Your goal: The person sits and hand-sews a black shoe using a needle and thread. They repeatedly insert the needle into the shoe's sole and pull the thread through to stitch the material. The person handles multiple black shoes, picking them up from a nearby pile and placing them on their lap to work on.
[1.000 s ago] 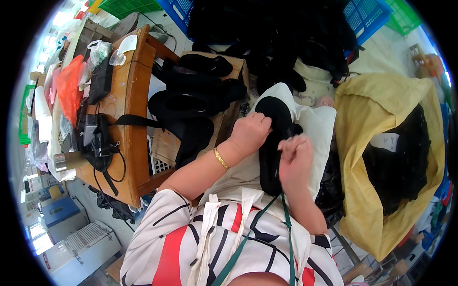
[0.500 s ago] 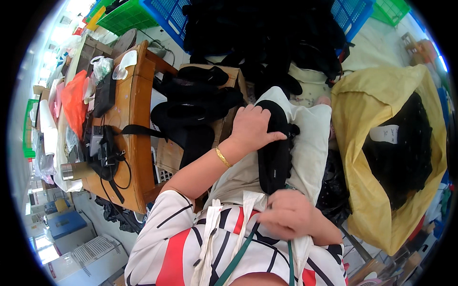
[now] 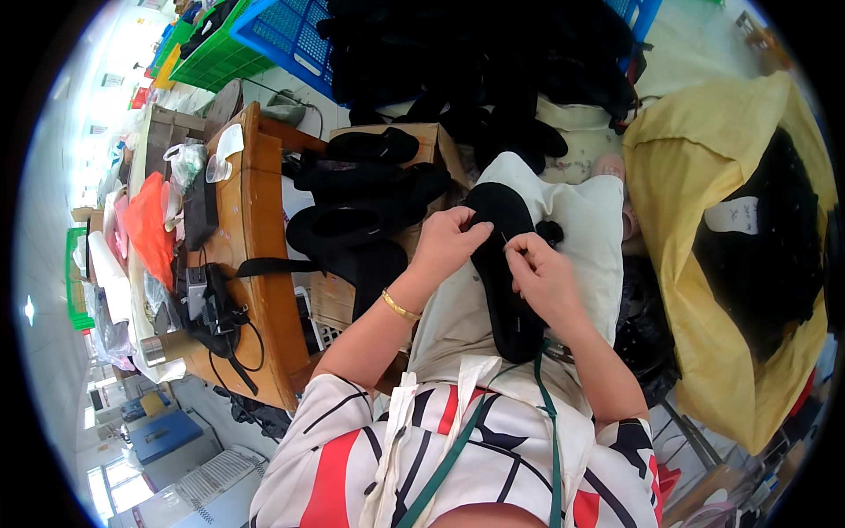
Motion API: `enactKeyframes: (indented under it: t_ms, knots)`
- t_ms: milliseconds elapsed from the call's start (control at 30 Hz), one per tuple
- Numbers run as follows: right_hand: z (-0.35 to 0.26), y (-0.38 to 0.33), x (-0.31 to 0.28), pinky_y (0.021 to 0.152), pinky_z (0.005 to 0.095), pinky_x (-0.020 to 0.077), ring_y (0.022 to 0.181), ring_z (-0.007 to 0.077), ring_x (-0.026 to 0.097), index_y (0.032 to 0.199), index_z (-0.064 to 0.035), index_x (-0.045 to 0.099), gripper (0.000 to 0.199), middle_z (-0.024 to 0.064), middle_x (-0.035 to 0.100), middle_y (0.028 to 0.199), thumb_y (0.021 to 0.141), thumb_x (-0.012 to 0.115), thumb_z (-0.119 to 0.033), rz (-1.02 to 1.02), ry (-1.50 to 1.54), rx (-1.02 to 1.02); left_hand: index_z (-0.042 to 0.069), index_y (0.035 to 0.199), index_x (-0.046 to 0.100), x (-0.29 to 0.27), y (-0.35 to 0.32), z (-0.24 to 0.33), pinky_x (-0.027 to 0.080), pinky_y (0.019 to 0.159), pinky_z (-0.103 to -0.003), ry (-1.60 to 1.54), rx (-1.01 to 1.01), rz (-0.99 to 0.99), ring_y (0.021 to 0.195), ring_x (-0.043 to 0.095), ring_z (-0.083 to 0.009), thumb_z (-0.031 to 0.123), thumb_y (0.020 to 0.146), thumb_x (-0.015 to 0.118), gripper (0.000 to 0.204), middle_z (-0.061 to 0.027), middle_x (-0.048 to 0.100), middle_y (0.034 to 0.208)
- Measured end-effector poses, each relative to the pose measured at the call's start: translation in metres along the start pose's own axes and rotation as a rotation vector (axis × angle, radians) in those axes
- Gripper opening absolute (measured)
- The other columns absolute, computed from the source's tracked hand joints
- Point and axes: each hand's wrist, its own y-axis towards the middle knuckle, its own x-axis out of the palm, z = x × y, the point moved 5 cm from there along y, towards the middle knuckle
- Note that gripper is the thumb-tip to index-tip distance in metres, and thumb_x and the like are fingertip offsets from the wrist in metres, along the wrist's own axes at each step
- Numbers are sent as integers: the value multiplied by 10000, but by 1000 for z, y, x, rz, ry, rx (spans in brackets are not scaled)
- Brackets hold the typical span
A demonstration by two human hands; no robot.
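Observation:
A long black cloth shoe (image 3: 510, 310) lies lengthwise over my lap, on pale trousers (image 3: 585, 238). My left hand (image 3: 444, 246), with a gold bracelet on its wrist, grips the shoe's left edge near the far end, thumb laid over the top. Over the shoe's right side my right hand (image 3: 544, 277) is closed in a pinch, fingertips close to the left thumb. What sits in that pinch is too small to make out. A small dark fluffy ball (image 3: 550, 232) rests on the trousers right of the shoe.
Black shoes (image 3: 352, 220) are heaped on a cardboard box (image 3: 431, 141) at the left, beside a wooden table (image 3: 255, 290). A blue crate (image 3: 286, 40) full of black items stands ahead. To the right is an open yellow sack (image 3: 678, 167).
My right hand has risen from near my waist to the shoe and closed there. The left hand has slid from the shoe's top to its left edge. The view has shifted slightly.

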Motion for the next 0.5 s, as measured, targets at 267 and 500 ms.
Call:
enactKeyframes:
  t_ms: [267, 500]
  knots:
    - [5, 16, 0, 564, 282, 420, 580, 130, 507, 973, -2, 630, 132, 95, 581, 669, 864, 588, -62, 20, -267, -113, -48, 763, 594, 6, 2, -12, 386, 529, -282, -130, -35, 13, 585, 407, -73, 211, 800, 721, 291, -29, 490, 585]
    - [7, 23, 0, 569, 362, 453, 554, 264, 571, 945, -14, 610, 109, 150, 595, 647, 865, 567, -73, -11, -273, -121, -41, 748, 598, 6, 1, -9, 389, 535, -278, -144, -51, -15, 588, 414, -69, 197, 805, 717, 273, -14, 506, 593]
